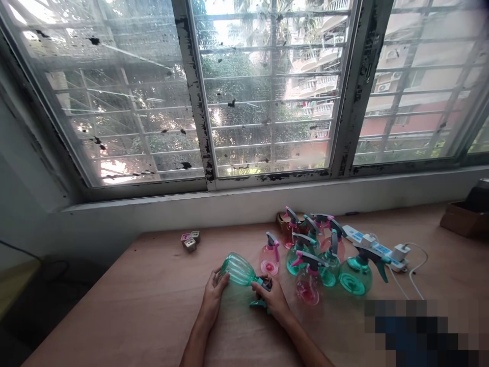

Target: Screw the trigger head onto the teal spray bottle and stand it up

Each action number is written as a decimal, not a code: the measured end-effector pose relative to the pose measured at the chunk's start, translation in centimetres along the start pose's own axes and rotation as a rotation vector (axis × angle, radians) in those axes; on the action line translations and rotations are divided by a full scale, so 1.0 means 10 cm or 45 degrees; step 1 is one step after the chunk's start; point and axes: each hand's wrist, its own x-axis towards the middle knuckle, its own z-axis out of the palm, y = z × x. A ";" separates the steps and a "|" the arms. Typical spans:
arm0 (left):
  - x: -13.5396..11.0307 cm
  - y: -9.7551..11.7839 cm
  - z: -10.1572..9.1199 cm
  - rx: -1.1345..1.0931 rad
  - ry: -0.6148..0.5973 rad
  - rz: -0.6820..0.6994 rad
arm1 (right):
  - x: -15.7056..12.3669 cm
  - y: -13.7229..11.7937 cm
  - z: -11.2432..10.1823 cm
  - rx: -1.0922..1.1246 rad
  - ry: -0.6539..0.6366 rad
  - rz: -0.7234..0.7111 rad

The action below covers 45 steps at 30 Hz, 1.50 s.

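A clear green spray bottle (239, 270) lies tilted on its side in the air just above the table, its base toward the left. My left hand (217, 286) is wrapped round the base end. At the neck and dark spray head, my right hand (270, 295) has its fingers closed, with the green trigger (258, 304) showing below them. Right behind my hands stands a pink spray bottle (269, 259). Farther right, a pink bottle with a grey and pink head (308, 285) and a larger green spray bottle (356, 275) stand upright among several others.
Three small blocks (190, 243) sit at the table's back left. A white power strip (376, 247) with plugs and cables lies behind the bottles. At the far right is a cardboard box (464, 218). A window (267, 102) rises behind the wooden table (153, 306). The lower right corner is pixelated.
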 end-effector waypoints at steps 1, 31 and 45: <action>0.01 0.00 0.00 0.006 -0.006 -0.002 | 0.00 0.00 0.00 0.000 0.002 0.001; -0.09 0.12 0.08 0.072 0.099 0.027 | -0.04 -0.07 0.03 -0.084 -0.018 -0.018; -0.09 0.08 0.10 0.005 -0.030 -0.007 | -0.04 -0.07 0.03 -0.073 -0.008 -0.025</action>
